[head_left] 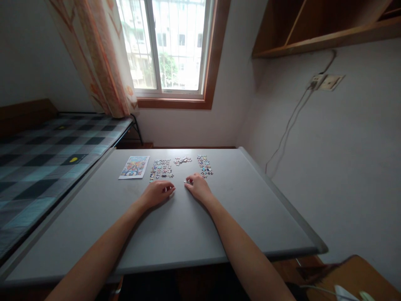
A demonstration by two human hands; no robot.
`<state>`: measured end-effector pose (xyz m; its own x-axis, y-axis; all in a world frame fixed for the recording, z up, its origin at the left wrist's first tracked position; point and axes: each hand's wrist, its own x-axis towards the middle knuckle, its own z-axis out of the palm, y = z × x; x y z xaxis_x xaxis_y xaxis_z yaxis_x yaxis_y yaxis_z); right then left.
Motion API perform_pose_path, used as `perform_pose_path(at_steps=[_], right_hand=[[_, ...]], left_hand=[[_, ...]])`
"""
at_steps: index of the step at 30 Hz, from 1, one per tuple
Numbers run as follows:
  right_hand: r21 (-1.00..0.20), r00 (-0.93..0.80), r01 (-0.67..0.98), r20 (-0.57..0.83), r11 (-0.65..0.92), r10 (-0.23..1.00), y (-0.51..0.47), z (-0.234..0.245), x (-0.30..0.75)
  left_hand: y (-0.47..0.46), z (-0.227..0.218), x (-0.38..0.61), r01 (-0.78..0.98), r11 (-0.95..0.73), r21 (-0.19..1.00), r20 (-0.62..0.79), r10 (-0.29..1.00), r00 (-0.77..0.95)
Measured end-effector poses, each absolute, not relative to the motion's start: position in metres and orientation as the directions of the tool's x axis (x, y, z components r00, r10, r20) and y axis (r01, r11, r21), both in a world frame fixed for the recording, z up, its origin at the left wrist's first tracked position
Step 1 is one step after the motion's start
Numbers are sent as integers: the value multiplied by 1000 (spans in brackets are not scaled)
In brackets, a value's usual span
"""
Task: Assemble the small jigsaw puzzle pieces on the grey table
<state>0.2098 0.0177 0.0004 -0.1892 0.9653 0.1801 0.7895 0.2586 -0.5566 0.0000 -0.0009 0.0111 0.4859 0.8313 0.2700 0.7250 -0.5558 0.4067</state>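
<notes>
Loose jigsaw puzzle pieces lie in groups toward the far side of the table: a left block of puzzle pieces [162,168], a small middle heap of puzzle pieces [182,160] and a right block of puzzle pieces [205,165]. My left hand [157,193] rests on the tabletop just below the left block, its fingers loosely bent, thumb and forefinger slightly apart, with nothing visible between them. Below the right block, my right hand [198,187] pinches a small pale puzzle piece [186,182] at its fingertips. Left of the pieces lies a printed picture sheet [134,167] with a colourful cartoon scene.
The grey table [175,234] has raised side edges. To the left stands a bed with a checked cover [69,142]; behind is a window [169,46] with a curtain [94,50]. On the right wall, a cord [286,125] hangs from a socket [326,82].
</notes>
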Motion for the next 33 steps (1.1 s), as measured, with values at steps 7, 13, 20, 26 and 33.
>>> perform_pose_path(at_steps=[7, 13, 20, 26, 33], right_hand=[[-633, -162, 740, 162, 228, 973, 23, -2, 211], [-709, -181, 666, 146, 230, 973, 19, 2, 209], [-923, -279, 296, 163, 246, 946, 17, 6, 200], [-989, -384, 42, 115, 142, 916, 12, 6, 192], [-993, -367, 11, 104, 116, 924, 14, 4, 192]], left_hand=[[-1, 9, -1, 720, -561, 408, 275, 828, 489], [-1, 10, 0, 726, -560, 400, 275, 829, 487], [0, 9, -2, 773, -487, 407, 326, 868, 375], [-1, 10, -1, 760, -507, 408, 362, 854, 375], [-2, 11, -1, 729, -544, 416, 399, 829, 391]])
